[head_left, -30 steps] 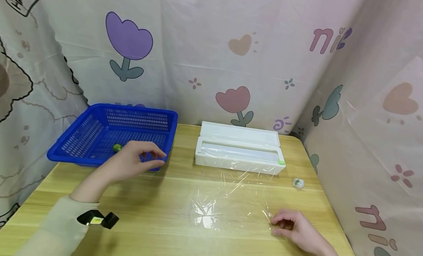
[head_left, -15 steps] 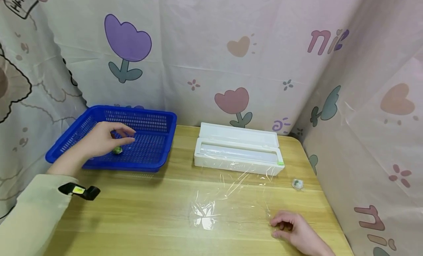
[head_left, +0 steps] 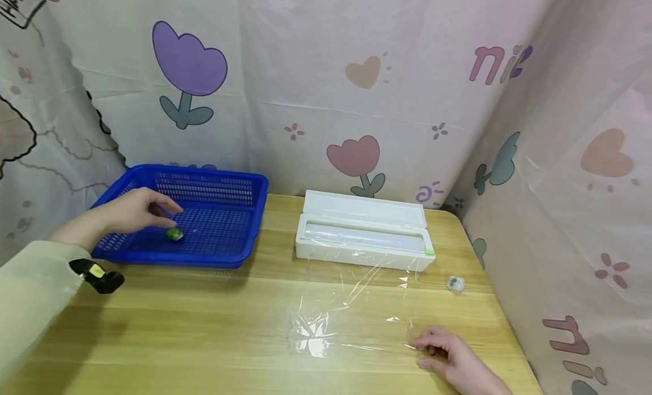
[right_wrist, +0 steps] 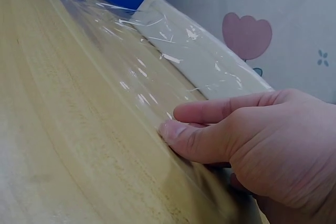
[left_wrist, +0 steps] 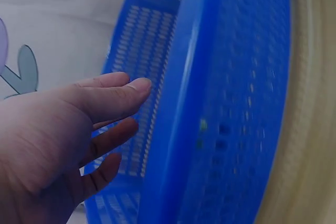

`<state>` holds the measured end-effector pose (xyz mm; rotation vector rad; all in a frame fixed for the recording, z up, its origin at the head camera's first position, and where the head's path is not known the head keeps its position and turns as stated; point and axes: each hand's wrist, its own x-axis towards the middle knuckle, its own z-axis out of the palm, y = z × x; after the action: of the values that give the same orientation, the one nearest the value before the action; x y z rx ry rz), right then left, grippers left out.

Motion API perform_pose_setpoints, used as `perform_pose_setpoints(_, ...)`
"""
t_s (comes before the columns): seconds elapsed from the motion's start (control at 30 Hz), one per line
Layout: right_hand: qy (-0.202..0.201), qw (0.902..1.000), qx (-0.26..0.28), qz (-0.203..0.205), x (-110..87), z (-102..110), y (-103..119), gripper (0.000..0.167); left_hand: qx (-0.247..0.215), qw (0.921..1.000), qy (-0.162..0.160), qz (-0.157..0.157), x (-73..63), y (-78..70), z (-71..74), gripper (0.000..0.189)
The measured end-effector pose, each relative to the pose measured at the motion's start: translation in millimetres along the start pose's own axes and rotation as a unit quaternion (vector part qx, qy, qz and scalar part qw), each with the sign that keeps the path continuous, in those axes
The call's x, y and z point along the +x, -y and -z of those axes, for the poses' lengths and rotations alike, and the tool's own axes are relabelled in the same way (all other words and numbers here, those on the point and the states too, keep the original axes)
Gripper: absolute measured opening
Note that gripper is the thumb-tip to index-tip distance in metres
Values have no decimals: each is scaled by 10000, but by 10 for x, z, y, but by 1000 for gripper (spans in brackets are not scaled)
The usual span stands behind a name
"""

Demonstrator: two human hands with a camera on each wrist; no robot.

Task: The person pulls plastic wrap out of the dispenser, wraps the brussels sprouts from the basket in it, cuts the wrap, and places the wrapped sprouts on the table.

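The right hand is nearest, low down on the right side of the table. Its fingers are bent, and their tips are right at the edge of a thin, clear sheet. I cannot tell if they pinch it. The sheet is shiny and crinkly, and it runs over the table from the front of a long white box. On the left there is a pale sleeve with a black band at the wrist. The left hand hangs over the blue basket. Its fingers are loose and a bit bent, with nothing in them. A little round green thing lies inside the basket, just under the thumb. The basket has lots of small holes. A small lump, see-through and white with some green in it, sits on the right part of the table. It is near the white box, but not touching it. The box has its lid tipped back, and a pale roll lies inside. Behind everything hangs a light cloth with a big purple flower, a pink flower and hearts.
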<state>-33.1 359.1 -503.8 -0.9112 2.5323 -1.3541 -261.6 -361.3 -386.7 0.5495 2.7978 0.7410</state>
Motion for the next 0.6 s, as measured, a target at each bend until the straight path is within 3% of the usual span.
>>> perform_pose_setpoints(0.17,132,9999,20,-74,-11,-8,18,31,44,9990,425,127,-48,102,56,33)
perform_pose_setpoints(0.33,150,9997,126,-109,-34,-9,14,30,168,9964,822,84,10,170,12,35)
perform_pose_setpoints(0.6,9,9990,-9,458,-44,-54,-39,34,947,9901,1031,-41,107,226,-87,39)
